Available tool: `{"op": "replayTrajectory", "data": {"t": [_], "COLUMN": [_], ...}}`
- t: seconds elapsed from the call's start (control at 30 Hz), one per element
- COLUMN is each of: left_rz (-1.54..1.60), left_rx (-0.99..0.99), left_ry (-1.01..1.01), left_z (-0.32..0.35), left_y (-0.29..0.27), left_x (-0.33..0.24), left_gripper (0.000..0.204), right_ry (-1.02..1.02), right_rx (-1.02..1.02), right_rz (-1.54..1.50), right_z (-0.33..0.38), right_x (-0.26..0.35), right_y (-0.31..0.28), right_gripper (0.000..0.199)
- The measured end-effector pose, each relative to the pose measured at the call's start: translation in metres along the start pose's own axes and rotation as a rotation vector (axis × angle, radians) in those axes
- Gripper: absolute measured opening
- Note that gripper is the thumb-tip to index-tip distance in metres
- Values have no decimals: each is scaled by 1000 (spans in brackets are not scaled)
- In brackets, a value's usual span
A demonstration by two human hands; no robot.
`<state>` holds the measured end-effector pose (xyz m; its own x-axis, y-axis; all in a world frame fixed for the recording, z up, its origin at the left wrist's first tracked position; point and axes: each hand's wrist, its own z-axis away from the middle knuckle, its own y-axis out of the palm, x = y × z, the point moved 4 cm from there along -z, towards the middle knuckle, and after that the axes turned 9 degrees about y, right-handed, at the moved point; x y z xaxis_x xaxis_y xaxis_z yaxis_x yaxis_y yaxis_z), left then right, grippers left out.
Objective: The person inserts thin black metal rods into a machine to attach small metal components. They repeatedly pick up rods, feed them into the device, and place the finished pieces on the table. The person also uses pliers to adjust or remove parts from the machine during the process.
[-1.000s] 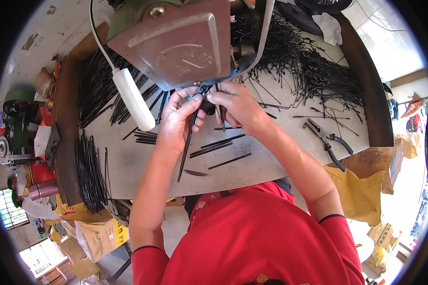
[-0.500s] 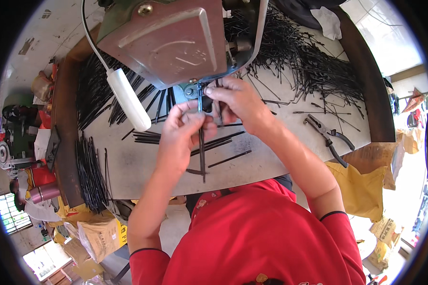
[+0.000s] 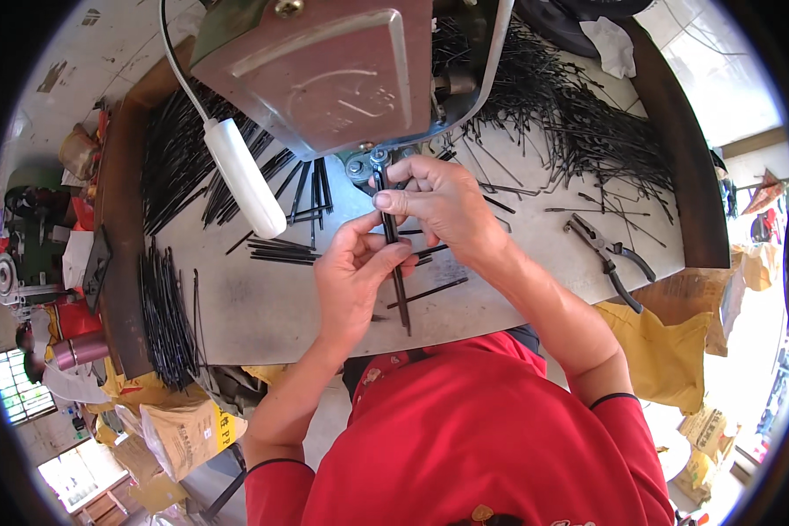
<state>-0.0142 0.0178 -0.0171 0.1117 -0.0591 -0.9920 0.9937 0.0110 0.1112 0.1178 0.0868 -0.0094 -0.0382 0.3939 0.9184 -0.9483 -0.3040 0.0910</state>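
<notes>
1. Black and thin, a straight metal rod (image 3: 398, 263) stands nearly upright between both hands at the middle of the grey counter (image 3: 263, 307), its lower end just short of the near edge.
2. The right hand (image 3: 443, 206) has its fingers (image 3: 393, 200) pressed together on the upper part of the rod, just below the reddish-brown metal machine housing (image 3: 324, 70) that hangs over the far side of the counter.
3. The left hand (image 3: 355, 276) sits lower, its thumb and fingers pinching the same rod at mid-length.
4. The rod's top end reaches up to small bolts and a metal fitting (image 3: 368, 167) under the housing; whether it touches them I cannot tell.
5. A white cylindrical handle (image 3: 244, 178) on a thin white cable slants down from the machine, left of the hands.
6. Loose black rods (image 3: 280, 250) lie scattered around the hands, with a tidy bundle (image 3: 167, 316) at the counter's left edge and a tangled heap (image 3: 570, 123) toward the far right corner.
7. Grey pliers with dark handles (image 3: 609, 254) lie near the right edge, well apart from the hands.
</notes>
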Motion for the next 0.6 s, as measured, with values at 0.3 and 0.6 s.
{"op": "replayTrajectory", "data": {"t": [0.3,0.6], "left_rz": [49,-13], "left_rx": [57,47], "left_ry": [-162,-104], "left_z": [-6,-6], "left_y": [-6,1], "left_x": [10,9], "left_gripper": [35,28], "right_ry": [66,19], "right_rx": [42,-152], "right_rz": [-82,-245], "right_z": [11,22], "right_x": [-10,-18], "right_y": [-16,-11], "right_gripper": [36,28]}}
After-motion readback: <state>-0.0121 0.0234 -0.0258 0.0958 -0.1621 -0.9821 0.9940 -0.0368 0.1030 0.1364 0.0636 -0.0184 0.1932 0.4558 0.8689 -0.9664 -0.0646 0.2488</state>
